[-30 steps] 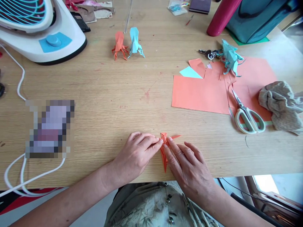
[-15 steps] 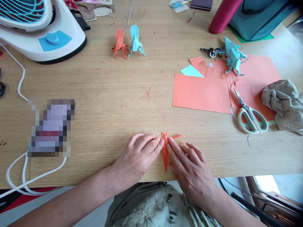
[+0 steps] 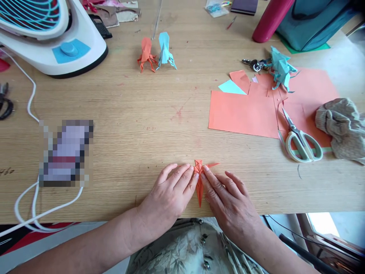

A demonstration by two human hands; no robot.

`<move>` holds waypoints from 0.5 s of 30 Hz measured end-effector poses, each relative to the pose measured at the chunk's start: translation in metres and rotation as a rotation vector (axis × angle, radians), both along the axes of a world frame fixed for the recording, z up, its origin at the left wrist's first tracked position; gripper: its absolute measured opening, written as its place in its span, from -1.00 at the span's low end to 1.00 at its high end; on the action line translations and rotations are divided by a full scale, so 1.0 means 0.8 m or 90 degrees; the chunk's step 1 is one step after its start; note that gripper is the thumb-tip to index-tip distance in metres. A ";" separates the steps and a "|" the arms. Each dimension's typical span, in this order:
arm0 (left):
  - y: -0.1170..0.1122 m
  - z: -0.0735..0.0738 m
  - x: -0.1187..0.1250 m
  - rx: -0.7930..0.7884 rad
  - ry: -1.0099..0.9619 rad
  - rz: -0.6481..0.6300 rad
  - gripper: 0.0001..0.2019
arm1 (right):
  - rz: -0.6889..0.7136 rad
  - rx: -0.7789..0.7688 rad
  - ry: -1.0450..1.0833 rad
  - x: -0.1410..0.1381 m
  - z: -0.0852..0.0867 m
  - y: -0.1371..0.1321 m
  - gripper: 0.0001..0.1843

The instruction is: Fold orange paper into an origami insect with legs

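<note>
A small, narrow, folded orange paper piece [image 3: 199,182] lies flat near the front edge of the wooden table [image 3: 159,114]. My left hand [image 3: 171,194] rests flat on the table with its fingertips pressing the piece's left side. Mirroring it, my right hand [image 3: 228,199] lies flat and pushes its fingertips onto the right side. Both hands have their fingers stretched out and close together. A thin orange flap sticks out to the right above my right fingers.
Finished orange [image 3: 146,54] and blue [image 3: 165,50] paper figures stand at the back. Orange paper sheets [image 3: 242,114], another blue figure [image 3: 281,68], keys [image 3: 255,64], scissors [image 3: 300,139] and a crumpled cloth [image 3: 340,127] lie right. A white fan base [image 3: 57,38] and white cable [image 3: 34,213] sit left.
My left fingers have flattened out and slid slightly along the orange piece. The camera view has drifted a little; the folded piece stays in place.
</note>
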State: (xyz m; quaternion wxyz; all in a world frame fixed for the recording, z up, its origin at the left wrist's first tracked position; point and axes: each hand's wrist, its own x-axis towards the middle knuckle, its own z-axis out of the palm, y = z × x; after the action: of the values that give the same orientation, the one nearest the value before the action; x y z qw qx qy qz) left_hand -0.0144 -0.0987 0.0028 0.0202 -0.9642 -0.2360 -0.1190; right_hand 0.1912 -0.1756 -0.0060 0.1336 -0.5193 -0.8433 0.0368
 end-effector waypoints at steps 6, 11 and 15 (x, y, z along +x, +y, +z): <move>-0.001 -0.001 -0.006 -0.030 -0.009 0.011 -0.58 | -0.005 0.000 0.000 -0.001 -0.001 -0.001 -0.43; 0.001 0.001 -0.005 -0.055 -0.011 0.018 -0.59 | -0.035 -0.019 -0.013 -0.004 -0.001 0.000 -0.45; 0.001 0.002 -0.002 -0.036 -0.002 0.024 -0.59 | -0.033 -0.011 -0.022 -0.005 0.000 0.002 -0.49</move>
State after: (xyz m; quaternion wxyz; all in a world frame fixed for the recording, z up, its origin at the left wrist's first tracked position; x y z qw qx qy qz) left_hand -0.0164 -0.0982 0.0042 -0.0050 -0.9596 -0.2574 -0.1136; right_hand 0.1868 -0.1739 -0.0063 0.1154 -0.5429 -0.8312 0.0319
